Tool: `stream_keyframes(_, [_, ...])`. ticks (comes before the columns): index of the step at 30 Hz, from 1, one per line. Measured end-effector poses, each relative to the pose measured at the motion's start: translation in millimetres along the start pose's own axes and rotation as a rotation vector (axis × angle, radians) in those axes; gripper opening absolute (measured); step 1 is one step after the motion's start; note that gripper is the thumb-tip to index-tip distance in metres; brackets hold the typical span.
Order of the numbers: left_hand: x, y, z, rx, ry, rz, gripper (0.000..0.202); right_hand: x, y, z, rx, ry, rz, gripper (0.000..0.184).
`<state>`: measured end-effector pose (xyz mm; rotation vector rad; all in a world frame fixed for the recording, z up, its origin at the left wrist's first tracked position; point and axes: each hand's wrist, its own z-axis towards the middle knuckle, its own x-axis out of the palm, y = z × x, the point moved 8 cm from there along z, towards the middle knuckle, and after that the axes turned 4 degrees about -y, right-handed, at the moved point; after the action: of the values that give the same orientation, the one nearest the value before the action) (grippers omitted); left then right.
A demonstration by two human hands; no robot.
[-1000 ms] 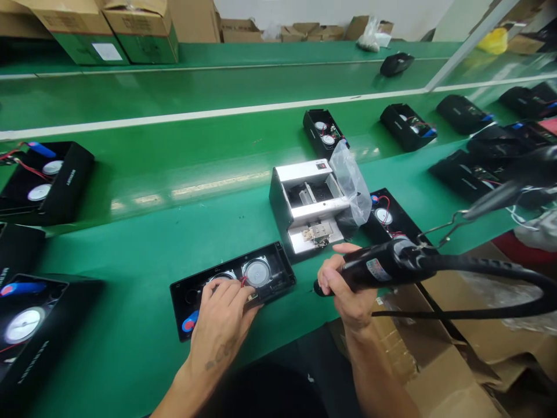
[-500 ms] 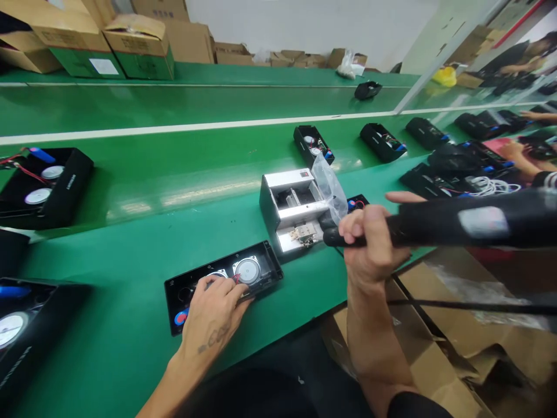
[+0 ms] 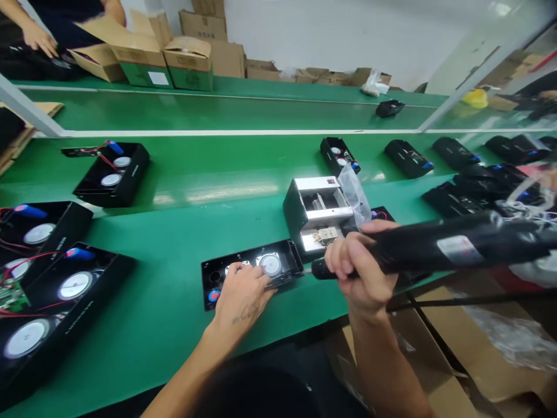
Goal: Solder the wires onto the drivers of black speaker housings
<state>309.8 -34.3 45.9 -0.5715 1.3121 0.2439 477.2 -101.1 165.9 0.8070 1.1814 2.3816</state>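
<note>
An open black speaker housing (image 3: 217, 276) with two round white drivers lies on the green bench in front of me. My left hand (image 3: 241, 293) rests on it, fingers curled down over the parts inside near a driver (image 3: 271, 265). My right hand (image 3: 357, 273) is wrapped round a black electric screwdriver (image 3: 439, 247) held almost level, its tip (image 3: 315, 270) pointing left, close to the housing's right end. A thick cable runs off the tool to the right.
A silver screw-feeder box (image 3: 319, 215) with a plastic bag stands just behind the housing. More open black housings sit at the left (image 3: 111, 174) and along the belt at right (image 3: 407, 157). Cardboard boxes (image 3: 143, 58) line the far side, where another person's hand (image 3: 39, 38) works.
My right hand has brought the screwdriver down and left, from beside the silver box to the housing's right end. The camera has swung left and up. My left hand stays on the housing.
</note>
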Motion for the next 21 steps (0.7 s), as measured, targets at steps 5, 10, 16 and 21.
stream_keyframes(5, [-0.5,-0.5,0.9,-0.032,0.05,-0.001,0.014,33.5,-20.4,-31.3,0.06,0.151,0.075,0.024])
stream_keyframes(10, [1.6,0.9,1.5,-0.044,0.073,-0.015,0.016,39.4,-37.4,-35.8,0.112,0.167,0.057,0.024])
stream_keyframes(16, [-0.2,0.0,1.0,-0.025,0.038,-0.013,0.013,40.3,-44.1,-37.9,0.144,0.165,0.032,0.024])
stream_keyframes(21, [-1.0,-1.9,-0.1,-0.009,0.014,-0.013,0.01,28.1,-59.2,-47.9,0.206,0.122,-0.074,0.025])
